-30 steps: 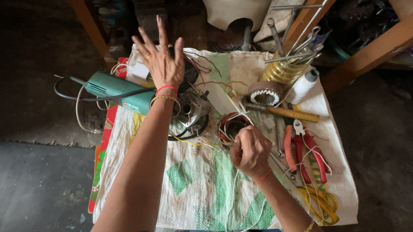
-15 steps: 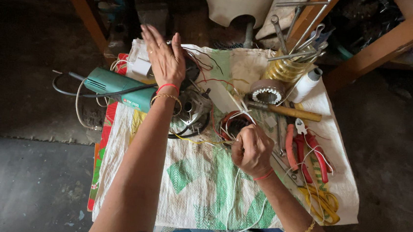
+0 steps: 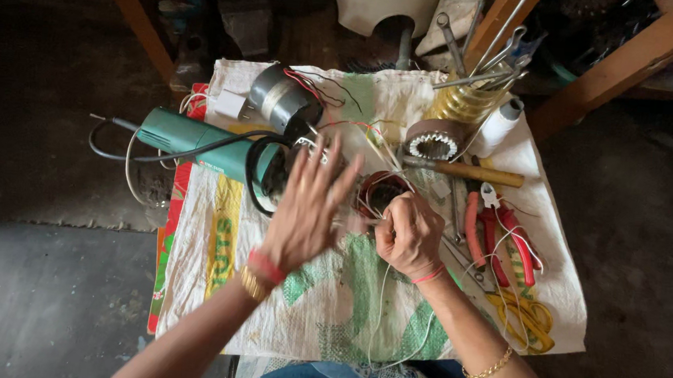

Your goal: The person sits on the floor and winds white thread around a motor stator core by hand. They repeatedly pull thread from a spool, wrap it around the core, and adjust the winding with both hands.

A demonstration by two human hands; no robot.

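Dim workshop floor surrounds a woven sack cloth [image 3: 326,324] spread as the work surface, crowded along its far edge with tools. Near the middle sits a small motor stator [image 3: 380,191] wound with copper and trailing red and white leads. The right hand [image 3: 410,236] rests just on the near side of it, fingers pinched closed on a thin white wire [image 3: 379,312] that runs back from the stator toward the near edge of the cloth. The left hand [image 3: 309,207] is released, fingers spread and holding nothing, hovering just to the left of the stator and partly over a green angle grinder [image 3: 196,142] whose long body lies crosswise toward the left edge. The right hand is the nearer one to the stator, which lies straight ahead of its fingertips. Red-handled pliers [image 3: 501,234] and a wooden-handled tool [image 3: 474,173] lie toward the right edge, a grey motor [image 3: 279,104] at the far-left corner.
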